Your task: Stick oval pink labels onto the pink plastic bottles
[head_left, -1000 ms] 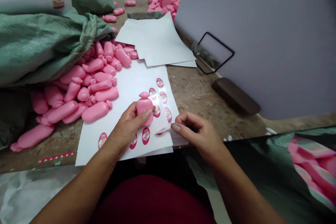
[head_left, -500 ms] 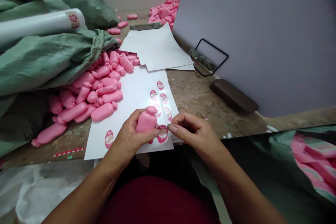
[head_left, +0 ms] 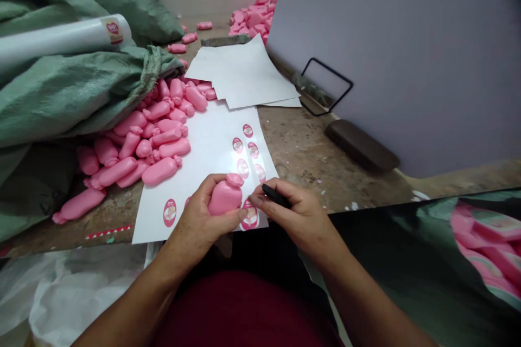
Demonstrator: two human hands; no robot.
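A pink bottle-shaped piece with a flared neck is wrapped in my left hand, its neck pointing up and away. An oval pink-and-white sticker shows between the tip of my left thumb and my right fingertips. My right hand is closed around a slim black tool; what kind of tool cannot be made out. Both hands are over a white sticker sheet, on which several small oval stickers lie near its right side. Another oval sticker is at its near left.
Many pink pieces are heaped at the left, by a green sack. Beyond are white sheets and a further pink pile. At the right are a black wire frame, a dark oblong case and a grey panel.
The black tool now shows in my right hand, pointing toward the sticker. My right hand has shifted slightly left, and the pink piece has dipped a little in my left hand.
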